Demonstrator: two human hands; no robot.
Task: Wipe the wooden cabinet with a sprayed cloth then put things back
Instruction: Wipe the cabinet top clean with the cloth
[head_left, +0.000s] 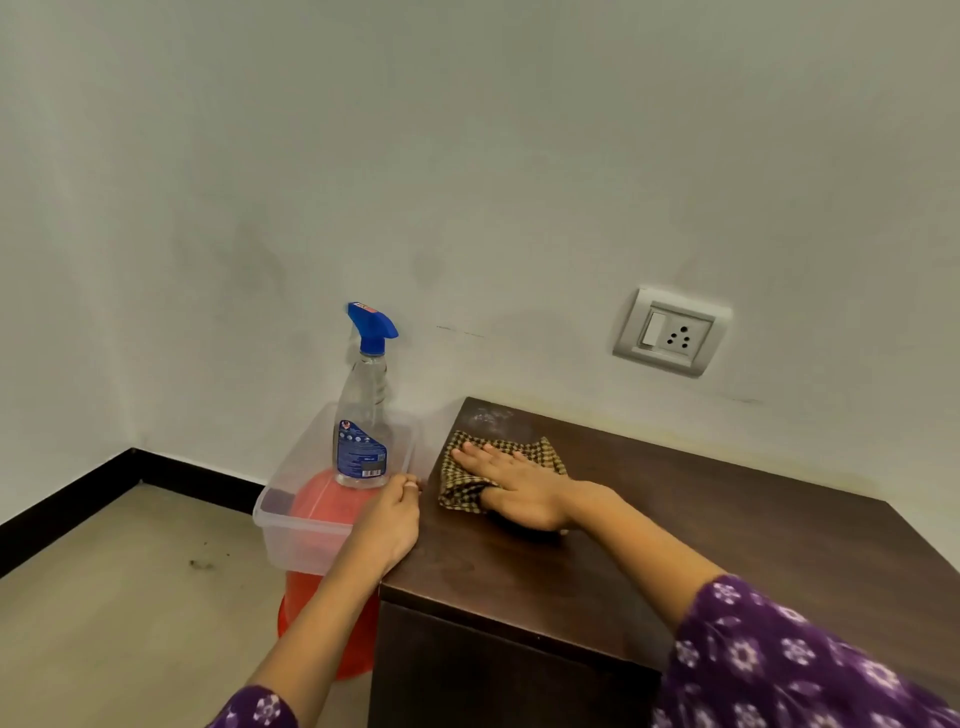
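1. Two bare hands reach forward over a dark wooden cabinet (701, 545); both arms wear purple sleeves (779, 670) with a white flower print.
2. The right hand (511, 488) lies flat, palm down, fingers straight and slightly spread, pressing on a brown-and-cream checked cloth (460, 496).
3. The cloth is crumpled under that hand on the cabinet's top. It sticks out past the fingertips and beside the thumb, close to the top's far left corner.
4. Just beyond the right fingertips, the wood shows a pale dusty patch.
5. The left hand (389, 519) sits just left of the right hand, at the cabinet's left edge. Its fingers are curled; whether they grip the tub's rim or the cabinet's edge cannot be told.
6. Touching or almost touching the left hand's knuckles is a clear plastic tub (280, 525), open at the top.
7. Inside the tub, just beyond the left hand, one spray bottle (363, 415) stands upright. It is clear, with a blue trigger head and a blue label. How full it is cannot be told.
8. The tub rests on a red plastic base (332, 629), round, below the left forearm; its red shows through the tub's floor.
9. Beyond the right hand, higher on the pale wall (467, 156), is a white wall socket (670, 332) with a switch.
10. Left of the left arm lies a beige floor (130, 597), with a black skirting strip along the wall.
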